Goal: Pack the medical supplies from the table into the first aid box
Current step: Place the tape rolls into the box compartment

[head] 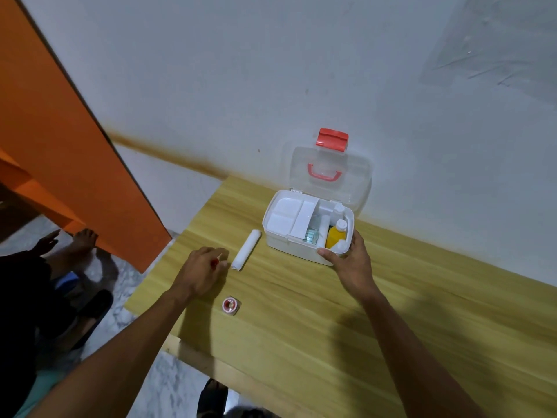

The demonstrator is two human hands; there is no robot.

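Mostly buried under fingers of the left grip point(200, 271), blurred beyond naming: small red-tipped item point(214, 262). Covered by the right grip point(349, 260): near corner of the first aid box point(289, 245). Unseen: contents beneath white tray point(286, 218). Cropped right and below: worktop point(301, 327).

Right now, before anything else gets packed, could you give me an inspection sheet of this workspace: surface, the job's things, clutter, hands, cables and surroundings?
Surface: wooden table, set against a white wall.
Job's things: first aid box open, its clear lid tipped back toward the wall; yellow bottle inside it; bandage roll and tape roll lying on the table.
Clutter: nothing seen.
Hands: left hand holds a small red item, too hidden to name; right hand grips the box's near right corner.
Cables: nothing seen.
Surroundings: orange panel on the left; another person's bare feet on the floor.
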